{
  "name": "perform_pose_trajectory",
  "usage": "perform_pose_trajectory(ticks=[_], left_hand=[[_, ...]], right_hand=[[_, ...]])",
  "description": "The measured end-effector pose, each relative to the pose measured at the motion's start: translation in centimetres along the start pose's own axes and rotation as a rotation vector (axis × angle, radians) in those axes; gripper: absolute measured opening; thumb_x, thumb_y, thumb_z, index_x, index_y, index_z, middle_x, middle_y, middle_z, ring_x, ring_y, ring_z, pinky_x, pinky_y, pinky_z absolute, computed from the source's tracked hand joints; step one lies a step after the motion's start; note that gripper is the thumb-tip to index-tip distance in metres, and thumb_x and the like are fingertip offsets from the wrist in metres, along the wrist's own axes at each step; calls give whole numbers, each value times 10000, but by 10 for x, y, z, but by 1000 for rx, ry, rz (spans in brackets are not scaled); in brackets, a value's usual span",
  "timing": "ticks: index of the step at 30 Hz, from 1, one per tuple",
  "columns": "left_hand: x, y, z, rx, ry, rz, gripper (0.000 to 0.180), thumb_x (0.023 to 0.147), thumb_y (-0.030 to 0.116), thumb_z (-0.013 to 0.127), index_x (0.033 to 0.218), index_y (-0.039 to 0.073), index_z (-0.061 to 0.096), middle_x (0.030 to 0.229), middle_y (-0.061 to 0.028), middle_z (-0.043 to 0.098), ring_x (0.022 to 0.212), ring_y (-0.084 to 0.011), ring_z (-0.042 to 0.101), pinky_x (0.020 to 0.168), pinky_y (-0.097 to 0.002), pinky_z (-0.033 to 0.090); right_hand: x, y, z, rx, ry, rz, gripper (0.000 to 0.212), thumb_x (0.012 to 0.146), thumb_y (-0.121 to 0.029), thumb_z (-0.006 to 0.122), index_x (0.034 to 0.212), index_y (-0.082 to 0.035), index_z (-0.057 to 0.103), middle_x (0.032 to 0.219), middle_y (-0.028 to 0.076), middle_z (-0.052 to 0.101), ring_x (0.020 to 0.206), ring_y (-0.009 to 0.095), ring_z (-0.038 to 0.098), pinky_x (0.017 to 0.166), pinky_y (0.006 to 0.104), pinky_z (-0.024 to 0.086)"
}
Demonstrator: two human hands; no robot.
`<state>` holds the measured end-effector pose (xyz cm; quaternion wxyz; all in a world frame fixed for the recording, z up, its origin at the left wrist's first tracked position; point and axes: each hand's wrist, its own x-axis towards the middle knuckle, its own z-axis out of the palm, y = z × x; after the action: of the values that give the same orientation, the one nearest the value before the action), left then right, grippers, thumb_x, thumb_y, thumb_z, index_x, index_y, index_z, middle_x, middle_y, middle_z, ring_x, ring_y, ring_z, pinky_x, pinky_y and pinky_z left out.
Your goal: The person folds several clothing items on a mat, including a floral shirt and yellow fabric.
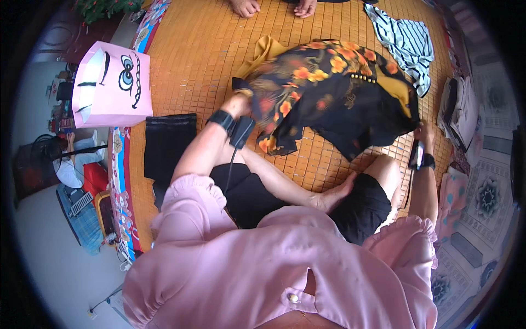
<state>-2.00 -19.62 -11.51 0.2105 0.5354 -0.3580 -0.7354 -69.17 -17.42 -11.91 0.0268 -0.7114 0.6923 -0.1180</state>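
A black garment with orange and yellow flowers (323, 77) is spread out above the mat in front of me, partly blurred by motion. It has a row of gold beads and mustard-yellow cloth showing at its right side and far left. My left hand (239, 103) is closed on its left end, with the fingers partly hidden by the cloth. At the right end, my right hand (424, 135) grips the dark edge. Both wrists wear black straps with small devices. The lower edge of the garment hangs near my crossed legs.
A tan tiled mat (213, 49) lies under everything. Folded black cloth (170, 145) and a pink paper bag (129, 82) are on the left. A striped shirt (405, 46) lies far right, near stacked folded clothes (459, 112). Another person's hands (246, 7) rest at the far edge.
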Motion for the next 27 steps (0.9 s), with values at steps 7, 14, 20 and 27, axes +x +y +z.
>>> perform_pose_trajectory(ticks=[7, 14, 20, 27], left_hand=[[-71, -8, 9, 47, 325, -124, 353, 810, 268, 586, 1071, 51, 485, 945, -91, 572, 866, -196, 560, 718, -327, 454], [-80, -19, 104, 595, 315, -53, 301, 725, 254, 662, 893, 38, 536, 721, -79, 565, 603, -135, 492, 543, -305, 405], [-47, -58, 116, 587, 503, -149, 174, 773, 185, 585, 834, 29, 537, 647, -61, 576, 537, -143, 543, 469, -296, 416], [-103, 6, 61, -234, 922, 404, 95, 830, 166, 533, 853, 76, 511, 621, -25, 552, 500, -115, 540, 442, -234, 447]], right_hand=[[-33, -121, 16, 946, -640, 595, 193, 708, -205, 642, 808, -48, 593, 648, 54, 593, 612, 223, 574, 529, 328, 437], [-65, -263, -8, -102, -711, -208, 211, 670, -259, 641, 782, -84, 599, 777, 137, 620, 793, 329, 597, 700, 395, 480], [-62, -243, -8, -15, -582, -152, 174, 709, -222, 551, 823, -105, 610, 865, 116, 625, 855, 306, 590, 737, 388, 479], [-102, -243, -68, 466, -351, -79, 135, 691, -164, 567, 772, -58, 584, 793, 134, 595, 769, 314, 578, 669, 379, 461]])
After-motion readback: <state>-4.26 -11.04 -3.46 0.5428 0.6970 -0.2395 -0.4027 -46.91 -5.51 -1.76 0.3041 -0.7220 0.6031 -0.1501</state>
